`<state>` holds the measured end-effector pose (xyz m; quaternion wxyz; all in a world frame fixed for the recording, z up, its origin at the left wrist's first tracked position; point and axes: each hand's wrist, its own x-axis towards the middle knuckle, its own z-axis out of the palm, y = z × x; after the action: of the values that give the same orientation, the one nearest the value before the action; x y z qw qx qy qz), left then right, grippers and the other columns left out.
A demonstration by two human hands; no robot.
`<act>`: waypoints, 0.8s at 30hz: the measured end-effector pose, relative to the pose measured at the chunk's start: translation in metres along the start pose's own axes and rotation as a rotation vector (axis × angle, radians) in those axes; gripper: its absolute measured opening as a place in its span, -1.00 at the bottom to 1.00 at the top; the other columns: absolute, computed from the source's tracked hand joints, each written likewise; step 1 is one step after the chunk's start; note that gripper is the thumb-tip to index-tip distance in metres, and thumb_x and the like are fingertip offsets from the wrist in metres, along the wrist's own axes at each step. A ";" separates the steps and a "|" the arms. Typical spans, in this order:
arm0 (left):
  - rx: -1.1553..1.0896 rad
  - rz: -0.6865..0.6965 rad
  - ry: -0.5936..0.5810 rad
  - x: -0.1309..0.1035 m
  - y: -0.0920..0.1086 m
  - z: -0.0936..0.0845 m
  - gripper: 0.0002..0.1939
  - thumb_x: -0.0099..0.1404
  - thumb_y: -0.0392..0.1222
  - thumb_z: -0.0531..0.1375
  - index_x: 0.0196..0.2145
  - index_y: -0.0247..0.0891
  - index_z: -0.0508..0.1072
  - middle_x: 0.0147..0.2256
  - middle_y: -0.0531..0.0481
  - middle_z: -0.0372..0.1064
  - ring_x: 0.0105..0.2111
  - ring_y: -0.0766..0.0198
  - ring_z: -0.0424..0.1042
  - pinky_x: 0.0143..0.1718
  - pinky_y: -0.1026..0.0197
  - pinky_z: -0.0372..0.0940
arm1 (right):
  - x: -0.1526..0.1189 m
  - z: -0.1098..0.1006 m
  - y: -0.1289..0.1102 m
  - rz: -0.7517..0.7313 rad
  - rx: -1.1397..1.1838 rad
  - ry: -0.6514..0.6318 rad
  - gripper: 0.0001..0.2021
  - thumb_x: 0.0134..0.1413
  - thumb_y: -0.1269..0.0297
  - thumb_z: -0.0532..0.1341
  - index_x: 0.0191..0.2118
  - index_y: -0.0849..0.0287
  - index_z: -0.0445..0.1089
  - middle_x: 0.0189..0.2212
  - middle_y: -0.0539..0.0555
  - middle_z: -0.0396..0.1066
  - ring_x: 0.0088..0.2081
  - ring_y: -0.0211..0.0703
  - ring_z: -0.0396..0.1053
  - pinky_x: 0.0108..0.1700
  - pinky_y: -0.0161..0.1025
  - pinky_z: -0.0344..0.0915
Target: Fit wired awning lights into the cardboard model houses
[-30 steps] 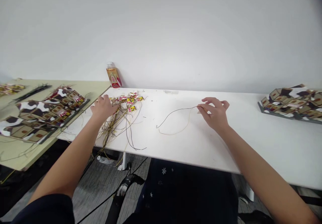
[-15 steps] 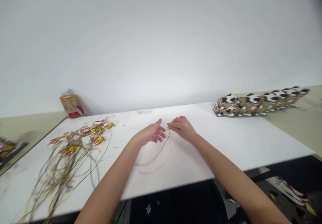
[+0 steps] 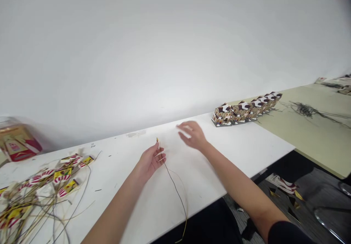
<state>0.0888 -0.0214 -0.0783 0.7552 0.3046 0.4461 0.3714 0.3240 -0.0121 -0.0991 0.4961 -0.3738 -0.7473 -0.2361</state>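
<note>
My left hand [image 3: 150, 161] pinches the top end of a thin dark wire [image 3: 172, 181], over the middle of the white table. A small yellowish tip [image 3: 157, 139] sticks up above its thumb. Below the fingers the wire hangs in a long curve, with a paler strand beside it, past the table's front edge. My right hand [image 3: 192, 135] is a little to the right, slightly blurred, fingers apart and holding nothing. Its nearest thing on the right is a row of small card houses [image 3: 244, 111] with dark roofs and white patches.
At the left lies a tangled pile of red, white and yellow pieces [image 3: 62, 175] with long wires. Behind it stands a brown and red carton [image 3: 19, 141]. A dark wire bundle [image 3: 305, 109] lies on the yellowish table [image 3: 326, 141] at the right. Scraps lie on the floor.
The view has turned to the right. The wire's end has passed from my right hand to my left, and my right hand has let go and opened.
</note>
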 end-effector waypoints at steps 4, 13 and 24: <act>0.076 0.047 0.001 -0.006 0.000 0.000 -0.75 0.15 -0.38 0.33 -0.21 -0.31 0.41 -0.33 0.03 0.36 -0.47 0.42 0.38 -0.42 0.33 0.37 | -0.019 -0.026 0.071 0.645 -0.368 0.267 -0.37 0.01 0.10 0.27 0.18 0.26 0.21 0.07 0.29 0.28 0.15 0.13 0.20 0.22 0.11 0.11; 0.174 0.094 0.086 -0.009 -0.003 -0.003 -0.59 0.12 -0.47 0.30 -0.07 -0.30 0.38 -0.14 -0.14 0.48 -0.43 0.37 0.48 -0.35 0.30 0.40 | -0.063 -0.074 0.142 1.467 -0.476 0.333 0.05 -0.39 -0.07 0.40 0.25 0.35 0.06 0.22 0.51 0.03 0.19 0.49 0.07 0.17 0.30 0.10; 0.211 0.094 0.075 -0.007 -0.001 -0.005 -0.53 0.09 -0.42 0.33 -0.03 -0.29 0.37 -0.11 -0.15 0.47 -0.42 0.38 0.46 -0.36 0.30 0.37 | -0.060 -0.064 0.137 1.434 -0.403 0.244 -0.17 -0.47 -0.14 0.43 -0.02 0.19 0.26 0.07 0.35 0.25 0.17 0.39 0.12 0.20 0.30 0.04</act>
<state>0.0820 -0.0273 -0.0784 0.6835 0.3890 0.4957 0.3685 0.4829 0.0052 -0.1315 0.5297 -0.8231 -0.2029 -0.0271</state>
